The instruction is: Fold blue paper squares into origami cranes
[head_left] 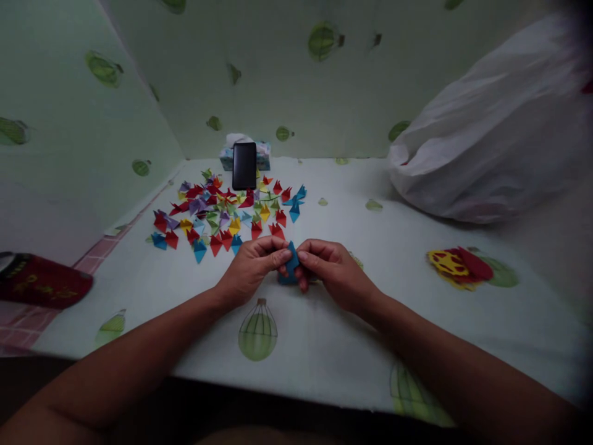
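Observation:
Between my two hands, above the middle of the table (315, 346), is a small piece of folded blue paper (291, 261). My left hand (254, 264) pinches its left side between thumb and fingers. On its right side, the thumb and fingers of my right hand (331, 266) close on the paper too. Some blue shows below the fingertips; whether it is the same piece I cannot tell. Just beyond my left hand lies a spread of small folded paper pieces (225, 238) in red, blue, yellow, green and purple.
A black phone (244, 165) leans against a tissue box (264, 154) at the back. A big white plastic bag (467, 142) fills the back right. Yellow and red paper cutouts (447, 262) lie at right. A dark red can-like container (46, 281) is at far left. Walls enclose the back and left.

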### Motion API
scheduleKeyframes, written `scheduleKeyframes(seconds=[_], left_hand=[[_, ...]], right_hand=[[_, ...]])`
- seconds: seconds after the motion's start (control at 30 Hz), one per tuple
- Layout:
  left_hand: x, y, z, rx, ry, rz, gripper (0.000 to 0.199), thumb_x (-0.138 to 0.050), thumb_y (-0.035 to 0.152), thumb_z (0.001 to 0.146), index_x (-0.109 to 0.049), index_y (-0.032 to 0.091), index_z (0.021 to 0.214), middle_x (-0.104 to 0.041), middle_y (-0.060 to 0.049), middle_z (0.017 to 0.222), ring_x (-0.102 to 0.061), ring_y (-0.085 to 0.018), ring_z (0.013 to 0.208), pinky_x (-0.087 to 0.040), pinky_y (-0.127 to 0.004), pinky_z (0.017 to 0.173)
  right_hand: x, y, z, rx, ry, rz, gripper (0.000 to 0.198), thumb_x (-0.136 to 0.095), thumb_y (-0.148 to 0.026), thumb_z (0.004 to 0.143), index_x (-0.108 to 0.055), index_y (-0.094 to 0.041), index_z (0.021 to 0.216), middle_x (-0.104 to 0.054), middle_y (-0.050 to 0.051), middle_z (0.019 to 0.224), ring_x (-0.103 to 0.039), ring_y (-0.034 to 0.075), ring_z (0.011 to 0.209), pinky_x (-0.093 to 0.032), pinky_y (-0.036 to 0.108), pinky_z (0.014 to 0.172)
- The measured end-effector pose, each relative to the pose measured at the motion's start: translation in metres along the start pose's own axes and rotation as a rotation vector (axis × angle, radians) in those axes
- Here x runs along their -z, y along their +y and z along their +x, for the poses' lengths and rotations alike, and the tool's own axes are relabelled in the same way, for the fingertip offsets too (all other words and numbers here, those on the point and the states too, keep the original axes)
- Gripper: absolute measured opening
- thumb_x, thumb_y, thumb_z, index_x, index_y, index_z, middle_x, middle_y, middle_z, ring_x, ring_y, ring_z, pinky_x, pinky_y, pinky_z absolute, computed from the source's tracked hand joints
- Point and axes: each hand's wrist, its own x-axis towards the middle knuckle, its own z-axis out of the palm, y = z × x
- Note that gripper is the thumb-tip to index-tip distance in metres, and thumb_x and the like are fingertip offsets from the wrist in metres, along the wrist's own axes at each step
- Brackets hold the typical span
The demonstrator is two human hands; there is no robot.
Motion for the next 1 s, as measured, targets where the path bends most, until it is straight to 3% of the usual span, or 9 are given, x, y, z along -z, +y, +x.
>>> scheduleKeyframes(seconds=[0.2,0.43,0.7,1.0], left_hand=[[0.0,0.001,-0.001,-0.016,0.02,0.006,0.02,-0.079,0.031,0.079,-0.069,0.015,0.083,-0.065,0.002,0.063,-0.059,-0.01,0.059,-0.047,-0.023,0.061],[-0.001,0.0,-0.001,0.031,-0.048,-0.084,0.022,-0.079,0.034,0.078,-0.07,0.014,0.083,-0.065,0.0,0.063,-0.058,-0.01,0.058,-0.046,-0.023,0.06],[-0.003,0.008,-0.004,-0.062,-0.038,0.18,0.017,-0.075,0.03,0.082,-0.07,0.014,0.079,-0.064,0.001,0.067,-0.057,-0.009,0.061,-0.046,-0.022,0.063],[-0.009,0.012,-0.008,0.05,-0.159,0.198,0.018,-0.073,0.029,0.079,-0.066,0.013,0.075,-0.064,0.0,0.069,-0.054,-0.009,0.058,-0.042,-0.022,0.057]], right_hand=[[-0.003,-0.005,-0.002,0.064,0.055,-0.161,0.03,-0.07,-0.045,0.085,-0.063,-0.017,0.078,-0.065,0.0,0.068,-0.057,0.009,0.053,-0.048,0.023,0.053],[-0.003,-0.005,-0.001,0.059,-0.004,-0.123,0.031,-0.064,-0.045,0.089,-0.06,-0.017,0.077,-0.068,0.003,0.073,-0.058,0.01,0.056,-0.05,0.025,0.054],[-0.003,-0.003,-0.006,0.311,0.184,-0.646,0.013,-0.057,-0.026,0.089,-0.06,-0.017,0.081,-0.06,0.0,0.068,-0.052,0.012,0.061,-0.042,0.025,0.057],[-0.001,-0.001,-0.002,0.131,0.138,-0.313,0.028,-0.055,-0.037,0.093,-0.055,-0.018,0.072,-0.055,-0.003,0.06,-0.052,0.01,0.052,-0.041,0.024,0.052]])
